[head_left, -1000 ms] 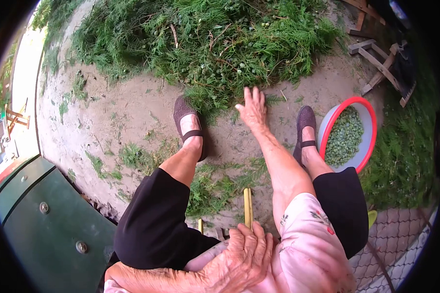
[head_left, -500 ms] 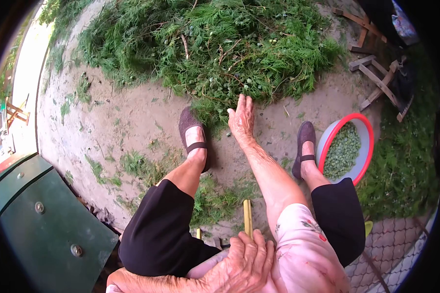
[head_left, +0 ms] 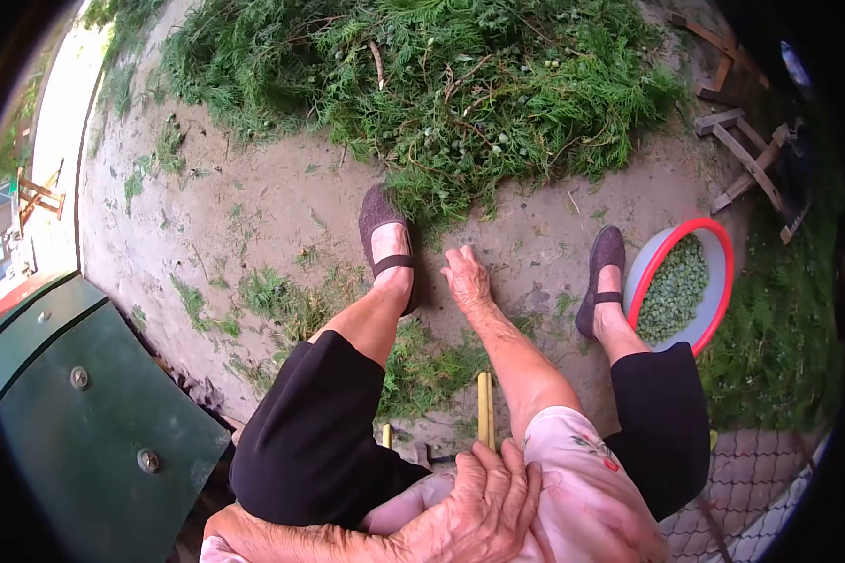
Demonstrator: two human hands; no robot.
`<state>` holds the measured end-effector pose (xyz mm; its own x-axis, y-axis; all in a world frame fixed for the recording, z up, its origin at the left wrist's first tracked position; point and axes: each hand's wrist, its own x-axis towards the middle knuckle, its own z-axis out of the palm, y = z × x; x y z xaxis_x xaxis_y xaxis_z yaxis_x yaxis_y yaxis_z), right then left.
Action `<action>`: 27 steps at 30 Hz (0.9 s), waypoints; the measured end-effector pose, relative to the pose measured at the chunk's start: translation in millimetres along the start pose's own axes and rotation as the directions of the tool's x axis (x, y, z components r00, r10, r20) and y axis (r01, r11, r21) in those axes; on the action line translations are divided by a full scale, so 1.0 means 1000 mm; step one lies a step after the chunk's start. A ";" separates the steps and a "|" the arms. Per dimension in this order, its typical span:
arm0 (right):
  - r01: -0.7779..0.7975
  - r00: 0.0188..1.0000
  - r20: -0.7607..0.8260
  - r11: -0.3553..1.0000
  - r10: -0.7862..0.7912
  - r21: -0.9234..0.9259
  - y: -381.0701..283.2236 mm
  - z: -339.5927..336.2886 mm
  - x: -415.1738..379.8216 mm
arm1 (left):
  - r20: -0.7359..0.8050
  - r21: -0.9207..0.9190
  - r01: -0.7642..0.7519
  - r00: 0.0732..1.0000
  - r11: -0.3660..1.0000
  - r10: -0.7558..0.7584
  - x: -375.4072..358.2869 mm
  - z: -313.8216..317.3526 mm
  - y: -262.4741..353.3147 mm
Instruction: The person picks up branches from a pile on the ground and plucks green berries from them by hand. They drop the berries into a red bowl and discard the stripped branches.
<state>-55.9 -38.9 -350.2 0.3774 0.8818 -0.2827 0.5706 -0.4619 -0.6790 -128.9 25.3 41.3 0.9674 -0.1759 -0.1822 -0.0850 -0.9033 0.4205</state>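
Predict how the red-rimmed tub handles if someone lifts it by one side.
Likely heavier than an empty tub: green pieces cover its bottom. They look small and loose, so they'd probably slide or roll toward the low side. The tub looks like plastic; its wall may flex slightly.

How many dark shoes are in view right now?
2. The left shoe is at the edge of the heap of greenery; the right shoe is beside the red-rimmed basin. Dark borders may hide others.
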 end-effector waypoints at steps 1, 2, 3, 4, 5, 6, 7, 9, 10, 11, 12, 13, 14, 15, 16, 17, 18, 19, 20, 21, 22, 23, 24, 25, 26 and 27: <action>-0.029 0.997 0.071 0.997 0.034 -0.078 0.003 0.009 0.002 | 0.208 -0.054 0.033 0.978 0.998 -0.021 0.008 -0.031 -0.005; -0.060 0.987 0.139 0.985 0.082 -0.160 0.009 0.016 0.002 | 0.205 -0.052 0.037 0.978 0.998 -0.026 0.008 -0.032 -0.005; -0.126 0.987 0.091 0.991 0.129 -0.036 0.000 0.005 0.006 | 0.189 0.002 0.031 0.981 1.000 -0.031 0.008 -0.032 -0.006; -0.126 0.988 0.082 0.991 0.129 -0.042 -0.007 -0.015 0.011 | 0.171 0.058 0.021 0.985 0.998 -0.030 0.008 -0.032 -0.008; -0.099 0.986 -0.127 0.994 0.105 0.054 -0.012 -0.040 0.015 | 0.159 0.061 0.011 0.987 0.998 -0.020 0.007 -0.034 -0.010; -0.051 0.938 -0.332 0.989 0.095 0.137 -0.012 -0.067 0.017 | 0.142 0.045 -0.018 0.990 0.999 0.012 0.005 -0.036 -0.013; -0.092 0.889 -0.446 0.994 0.109 0.060 -0.001 -0.095 0.020 | 0.123 0.030 -0.048 0.991 0.998 0.044 0.005 -0.037 -0.014; -0.142 0.743 -0.668 0.970 -0.026 -0.197 0.030 -0.172 0.018 | 0.027 -0.005 -0.025 0.999 1.000 0.025 -0.001 -0.009 0.001; -0.233 0.671 -0.741 0.951 0.007 -0.202 0.060 -0.207 0.013 | -0.050 -0.045 0.007 0.999 0.999 -0.010 -0.003 0.001 0.006; -0.359 0.577 -0.810 0.923 0.104 -0.137 0.078 -0.239 0.006 | -0.051 -0.020 -0.028 0.998 0.999 0.027 -0.003 0.000 0.004; -0.481 0.520 -0.839 0.866 0.160 -0.133 0.105 -0.264 -0.004 | -0.060 -0.011 -0.027 0.998 1.000 0.026 -0.004 0.000 0.005; -0.802 0.417 -0.822 0.583 0.388 -0.131 0.072 -0.283 0.000 | -0.049 -0.008 -0.022 0.999 1.000 0.022 -0.004 0.001 0.007; -0.840 0.395 -0.820 0.524 0.415 -0.139 0.085 -0.287 0.001 | -0.035 -0.007 -0.019 0.999 1.000 0.018 -0.005 0.001 0.008; -0.777 0.491 -0.802 0.587 0.340 -0.227 0.085 -0.280 0.005 | -0.037 -0.002 -0.016 0.999 1.000 0.015 -0.004 -0.008 0.007; -0.701 0.578 -0.774 0.642 0.257 -0.310 0.083 -0.269 0.013 | -0.005 0.023 0.017 1.000 1.000 -0.016 -0.002 -0.024 0.004; -0.456 0.717 -0.687 0.825 0.118 -0.333 0.089 -0.251 0.028 | 0.026 0.051 0.049 0.998 0.997 -0.050 0.000 -0.032 0.001; -0.301 0.778 -0.612 0.938 0.137 -0.173 0.066 -0.228 0.049 | 0.025 0.060 0.053 0.998 0.997 -0.054 0.000 -0.032 0.000; -0.172 0.852 -0.512 0.981 0.106 -0.084 0.053 -0.200 0.072 | 0.013 0.046 0.078 0.997 0.996 -0.079 0.001 -0.031 0.000; -0.139 0.924 -0.339 0.980 0.179 0.140 0.003 -0.186 0.089 | 0.003 0.030 0.103 0.995 0.994 -0.103 0.001 -0.031 0.000; -0.075 0.956 -0.243 0.937 0.165 0.341 -0.020 -0.164 0.106 | 0.003 0.038 0.104 0.995 0.994 -0.104 0.002 -0.030 -0.001; -0.062 0.986 -0.130 0.960 0.101 0.272 -0.030 -0.144 0.123 | -0.013 0.045 0.138 0.990 0.989 -0.138 0.004 -0.031 -0.001; 0.010 0.979 -0.200 0.974 0.037 0.228 -0.025 -0.111 0.144 | -0.030 0.050 0.173 0.985 0.984 -0.172 0.005 -0.031 -0.001; 0.081 0.964 -0.265 0.981 -0.032 0.178 -0.021 -0.084 0.158 | -0.030 0.053 0.173 0.985 0.984 -0.171 0.006 -0.031 -0.001; 0.031 0.967 -0.253 0.994 -0.004 0.101 -0.034 -0.080 0.156 | -0.006 0.074 0.167 0.986 0.983 -0.167 0.006 -0.031 -0.001; -0.019 0.970 -0.241 1.000 0.024 0.025 -0.044 -0.079 0.151 | 0.019 0.094 0.164 0.986 0.982 -0.166 0.005 -0.031 -0.002; -0.075 0.974 -0.213 0.997 0.079 0.026 -0.054 -0.089 0.143 | 0.020 0.095 0.170 0.985 0.981 -0.173 0.004 -0.031 -0.003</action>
<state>32.6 103.8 -293.9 0.5680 0.8021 -0.1845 0.5218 -0.5242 -0.6730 -116.9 39.3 67.1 0.9626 -0.0251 -0.2696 0.0582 -0.9532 0.2966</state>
